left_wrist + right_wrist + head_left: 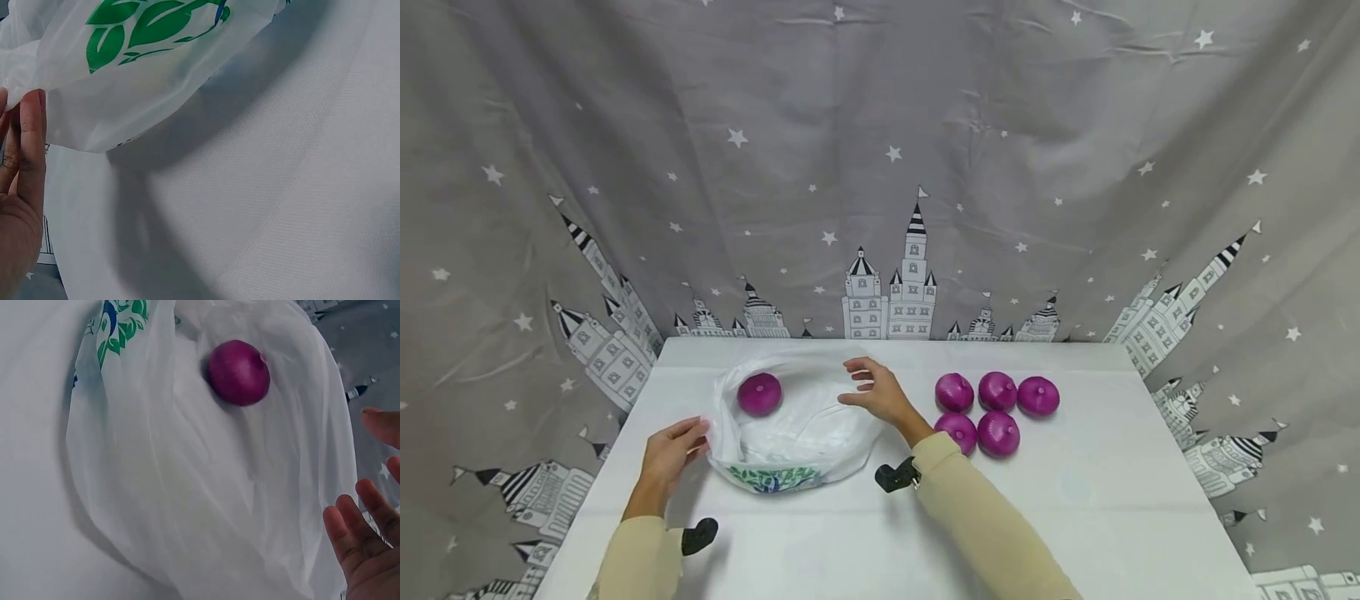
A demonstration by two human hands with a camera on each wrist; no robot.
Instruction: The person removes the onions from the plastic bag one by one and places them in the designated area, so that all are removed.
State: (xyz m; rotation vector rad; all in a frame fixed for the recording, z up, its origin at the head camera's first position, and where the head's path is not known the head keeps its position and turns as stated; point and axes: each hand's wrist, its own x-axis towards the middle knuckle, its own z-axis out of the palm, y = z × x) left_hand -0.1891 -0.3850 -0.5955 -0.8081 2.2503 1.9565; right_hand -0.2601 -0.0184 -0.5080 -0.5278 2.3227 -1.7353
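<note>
A white plastic bag (pixel 805 433) with a green leaf print lies spread with its mouth open on the table. Inside it, toward the left, rests one purple onion (pixel 760 394), also visible in the right wrist view. My left hand (pixel 672 454) pinches the bag's left rim between thumb and fingers; the left wrist view shows these fingers (pixel 31 144) at the plastic. Over the bag's right rim, my right hand (pixel 880 393) has its fingers spread and holds nothing. Several more purple onions (pixel 998 433) sit in a cluster to the right of that hand.
A white cloth covers the table (pixel 1120 500). Behind and at both sides hangs a grey curtain (pixel 1000 167) printed with stars and castles. Dark wrist mounts (pixel 895 477) stick out from both sleeves.
</note>
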